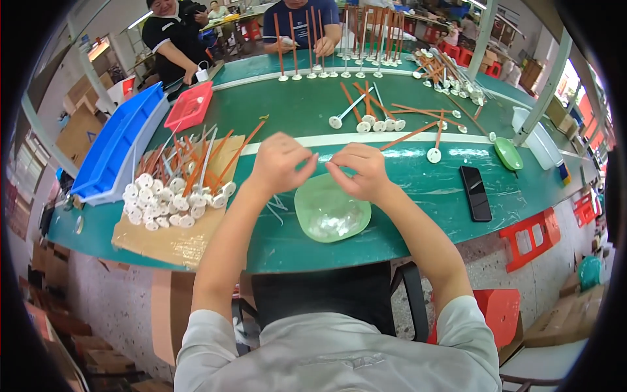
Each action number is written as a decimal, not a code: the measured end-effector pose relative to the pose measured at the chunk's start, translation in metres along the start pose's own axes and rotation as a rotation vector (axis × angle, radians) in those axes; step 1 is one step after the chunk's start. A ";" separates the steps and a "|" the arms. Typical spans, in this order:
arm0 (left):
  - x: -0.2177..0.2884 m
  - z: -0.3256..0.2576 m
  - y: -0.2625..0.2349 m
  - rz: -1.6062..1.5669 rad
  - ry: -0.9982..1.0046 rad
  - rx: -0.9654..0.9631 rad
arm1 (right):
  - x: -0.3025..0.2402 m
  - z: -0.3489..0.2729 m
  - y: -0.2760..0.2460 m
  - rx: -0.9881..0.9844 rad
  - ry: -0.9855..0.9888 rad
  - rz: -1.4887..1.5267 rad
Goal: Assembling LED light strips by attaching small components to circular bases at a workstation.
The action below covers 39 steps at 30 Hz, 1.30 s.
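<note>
1. A seated worker's left hand [279,162] and right hand [360,168] meet above a pale green dish [332,210] on the green tabletop [418,189]; each grip is pinched shut on an end of a thin clear strip [322,159].
2. The strip's long axis runs left to right between the hands, level with both, directly over the dish.
3. Left of the left hand, a heap of orange sticks with white discs [176,189] lies on a cardboard sheet [171,240], beside a blue bin [117,144] and a red tray [189,106].
4. A black phone [475,193] lies to the right; brown cartons [555,323] and red crates [530,238] sit lower.
</note>
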State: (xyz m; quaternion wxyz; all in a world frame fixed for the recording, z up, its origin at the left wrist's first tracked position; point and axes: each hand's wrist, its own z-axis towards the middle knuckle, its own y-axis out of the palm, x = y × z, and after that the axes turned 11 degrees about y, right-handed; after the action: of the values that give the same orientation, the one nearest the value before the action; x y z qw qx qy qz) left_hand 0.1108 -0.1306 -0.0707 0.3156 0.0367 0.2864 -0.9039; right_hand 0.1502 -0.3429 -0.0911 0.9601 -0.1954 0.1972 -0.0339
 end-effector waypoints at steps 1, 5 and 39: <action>-0.001 -0.011 0.002 0.021 -0.028 0.001 | 0.003 0.006 -0.004 0.013 0.006 -0.046; -0.005 -0.044 0.003 0.040 -0.072 -0.011 | 0.049 0.031 -0.029 -0.060 0.277 -0.424; 0.029 -0.023 0.012 -1.418 -0.889 0.052 | -0.014 0.021 0.017 -0.268 1.236 0.915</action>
State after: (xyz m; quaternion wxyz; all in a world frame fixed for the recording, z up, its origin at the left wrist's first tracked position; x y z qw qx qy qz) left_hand 0.0925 -0.1416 -0.1033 -0.2452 -0.5047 0.0698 -0.8248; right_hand 0.1451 -0.3175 -0.0746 0.5627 -0.1547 0.7598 0.2867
